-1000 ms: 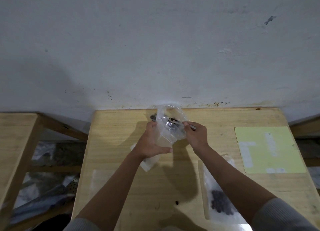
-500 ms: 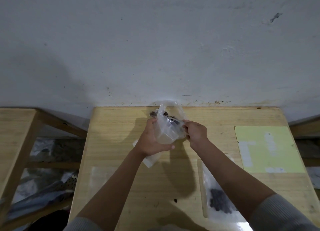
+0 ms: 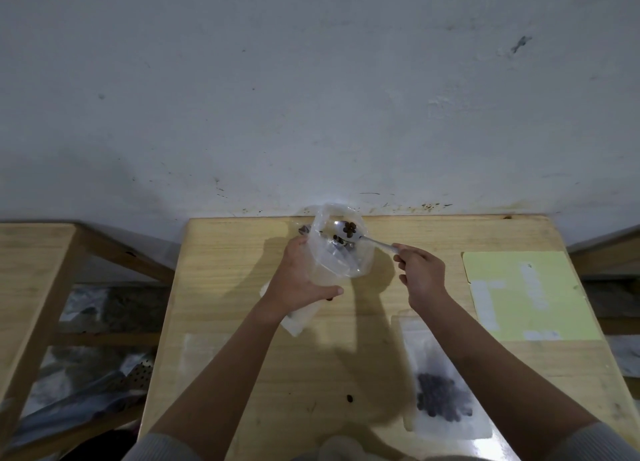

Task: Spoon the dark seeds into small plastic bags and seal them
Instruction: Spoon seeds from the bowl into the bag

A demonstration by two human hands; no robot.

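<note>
While our left hand (image 3: 301,280) grips one clear bag (image 3: 337,249) near the tabletop's (image 3: 242,252) far edge, our right hand (image 3: 420,273) pinches one spoon (image 3: 360,237) of seeds (image 3: 349,229) inside it; one filled bag (image 3: 441,391) lies near the front edge.

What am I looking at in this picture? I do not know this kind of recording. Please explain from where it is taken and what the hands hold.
There is no machine: a person wears a camera on the head, looking down at a wooden table. The left hand holds a clear plastic bag open. The right hand holds a spoon with dark seeds at the bag's mouth. On the table lie another bag with seeds, one loose seed and a yellow sheet.
</note>
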